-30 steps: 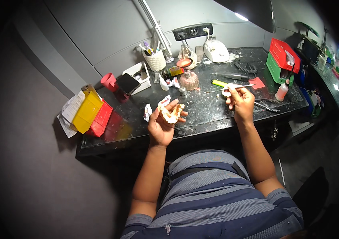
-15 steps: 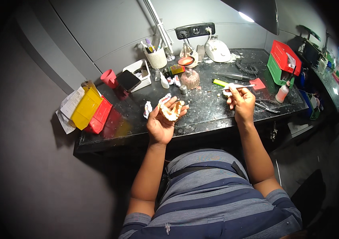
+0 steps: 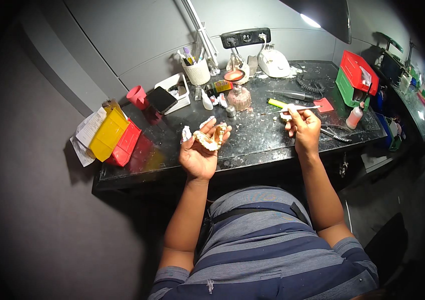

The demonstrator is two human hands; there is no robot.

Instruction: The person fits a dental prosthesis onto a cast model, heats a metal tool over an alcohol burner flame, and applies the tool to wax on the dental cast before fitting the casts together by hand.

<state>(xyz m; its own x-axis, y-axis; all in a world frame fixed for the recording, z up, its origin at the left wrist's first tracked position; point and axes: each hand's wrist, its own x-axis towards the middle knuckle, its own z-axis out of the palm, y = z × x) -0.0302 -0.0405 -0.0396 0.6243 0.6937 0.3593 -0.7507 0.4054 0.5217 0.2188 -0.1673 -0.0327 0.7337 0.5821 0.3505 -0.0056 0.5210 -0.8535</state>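
Note:
My left hand (image 3: 197, 159) holds an orange and cream horseshoe-shaped dental cast (image 3: 206, 143), resting on the upturned palm and fingers. Beside it, a white lumpy piece (image 3: 186, 132) sits on the desk, partly behind the thumb. On the right, my right hand (image 3: 304, 130) pinches a slim, pale handled tool (image 3: 306, 108) held nearly horizontal, with a small cream piece (image 3: 285, 117) just under the fingertips; whether that piece is held is unclear. A yellow-green marker (image 3: 275, 103) lies behind this hand, and curved metal pliers (image 3: 338, 137) are to its right.
The black desk (image 3: 252, 145) carries a red mug (image 3: 136, 96), white tray (image 3: 177, 104), pen holder (image 3: 196, 75), glass jar (image 3: 239, 100) and white device (image 3: 273, 64). Yellow and red bins (image 3: 105, 134) stand left; red-green bins (image 3: 347, 82) and a pink bottle (image 3: 354, 117) right.
My left hand has shifted slightly left, and the cast in it has turned and tilted. My right hand stays almost in place with the tool.

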